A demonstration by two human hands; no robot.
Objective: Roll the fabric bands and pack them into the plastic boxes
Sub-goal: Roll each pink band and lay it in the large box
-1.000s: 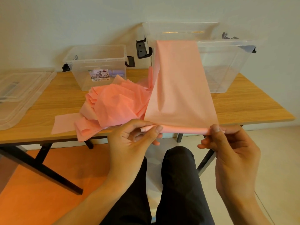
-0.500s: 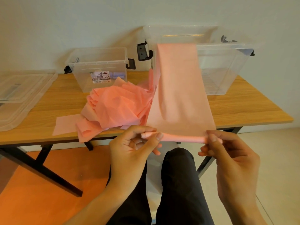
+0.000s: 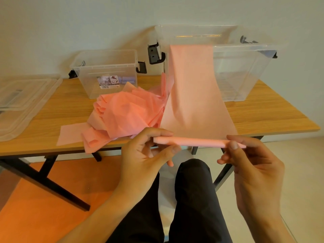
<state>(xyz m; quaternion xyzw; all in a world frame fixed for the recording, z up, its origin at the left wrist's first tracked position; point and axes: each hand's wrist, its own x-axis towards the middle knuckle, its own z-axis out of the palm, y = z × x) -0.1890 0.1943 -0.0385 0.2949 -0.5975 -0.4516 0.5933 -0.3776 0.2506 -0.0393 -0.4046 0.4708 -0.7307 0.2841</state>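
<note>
Observed: the long salmon-pink fabric band [image 3: 194, 95] hangs from the rim of the large clear plastic box [image 3: 245, 72] and crosses the wooden surface [image 3: 273, 116] to a thin started roll [image 3: 198, 142] just past the near edge. The roll's axis runs left to right. The left hand [image 3: 143, 155] pinches one end and the right hand [image 3: 250, 163] the other, both equally near. The unrolled length lies straight ahead, away from both hands.
</note>
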